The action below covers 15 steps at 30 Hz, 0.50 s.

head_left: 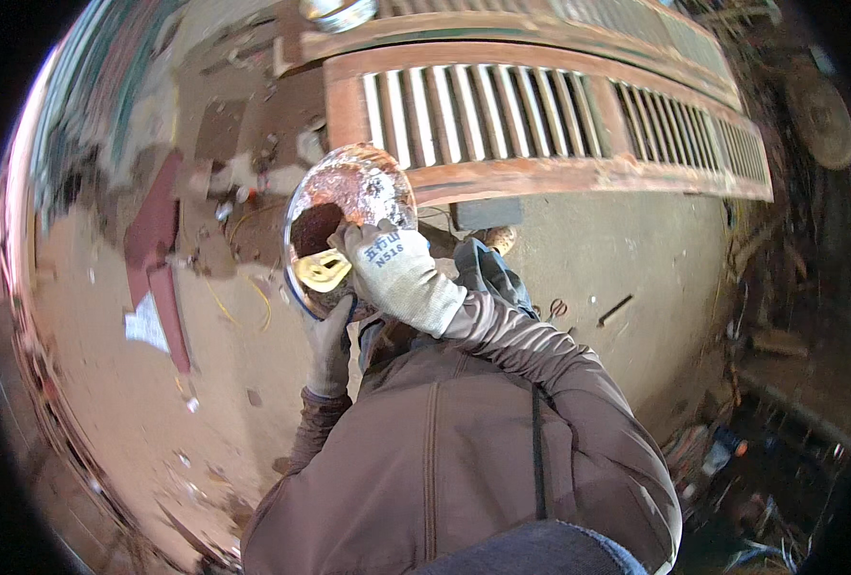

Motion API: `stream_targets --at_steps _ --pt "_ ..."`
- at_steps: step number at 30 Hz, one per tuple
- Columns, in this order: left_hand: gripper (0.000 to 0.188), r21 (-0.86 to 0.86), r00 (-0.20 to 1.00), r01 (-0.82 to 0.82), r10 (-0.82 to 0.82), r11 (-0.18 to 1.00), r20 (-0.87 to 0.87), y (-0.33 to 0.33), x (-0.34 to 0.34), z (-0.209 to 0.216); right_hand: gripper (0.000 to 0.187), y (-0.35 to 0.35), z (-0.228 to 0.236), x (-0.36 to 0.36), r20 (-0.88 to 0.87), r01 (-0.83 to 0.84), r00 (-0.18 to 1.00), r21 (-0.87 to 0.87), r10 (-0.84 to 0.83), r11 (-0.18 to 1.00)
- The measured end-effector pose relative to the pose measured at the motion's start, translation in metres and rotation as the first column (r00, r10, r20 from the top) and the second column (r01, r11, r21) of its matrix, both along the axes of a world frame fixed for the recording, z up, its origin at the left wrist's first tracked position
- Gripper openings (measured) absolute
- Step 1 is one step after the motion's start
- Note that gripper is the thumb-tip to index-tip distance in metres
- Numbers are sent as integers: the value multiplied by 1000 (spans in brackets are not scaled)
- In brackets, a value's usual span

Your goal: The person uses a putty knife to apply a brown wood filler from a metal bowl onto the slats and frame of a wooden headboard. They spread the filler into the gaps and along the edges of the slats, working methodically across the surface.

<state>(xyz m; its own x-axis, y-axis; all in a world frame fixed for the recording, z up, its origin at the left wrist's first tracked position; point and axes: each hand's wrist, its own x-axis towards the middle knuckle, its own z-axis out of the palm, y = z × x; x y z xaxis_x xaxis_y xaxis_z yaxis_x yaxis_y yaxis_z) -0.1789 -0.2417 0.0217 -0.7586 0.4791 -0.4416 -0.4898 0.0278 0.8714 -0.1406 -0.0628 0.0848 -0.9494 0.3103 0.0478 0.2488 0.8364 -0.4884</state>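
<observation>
A round metal bucket [363, 182], its inside smeared reddish brown and whitish, is tilted in front of me. My left hand [327, 350], in a grey glove, is closed on its near lower rim. My right hand [394, 273], in a pale glove with blue print, reaches over the bucket's mouth with fingers curled. Against that hand's left side is a pale yellow piece [322, 271] with a dark slot, lying across the bucket's opening. What the right fingers close on is hidden by the glove.
Beyond the bucket lies a reddish wooden frame [502, 179] with slats, and a second one [425, 34] behind it bearing a round tin [339, 13]. Dark red strips [154, 230] and a white sheet [145, 324] lie left. Scissors [559, 308] and a dark stick [615, 310] lie right.
</observation>
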Motion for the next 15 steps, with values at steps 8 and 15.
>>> stream_targets --at_steps 8,15 --pt "86 -86 856 309 -316 947 -410 89 13 17 17 50 3 62 -45 321 941 -200 -336 926" --pt "100 0 802 520 -489 854 -344 158 42 10 26 101 -5 153 -82 550 816 -192 -572 813"
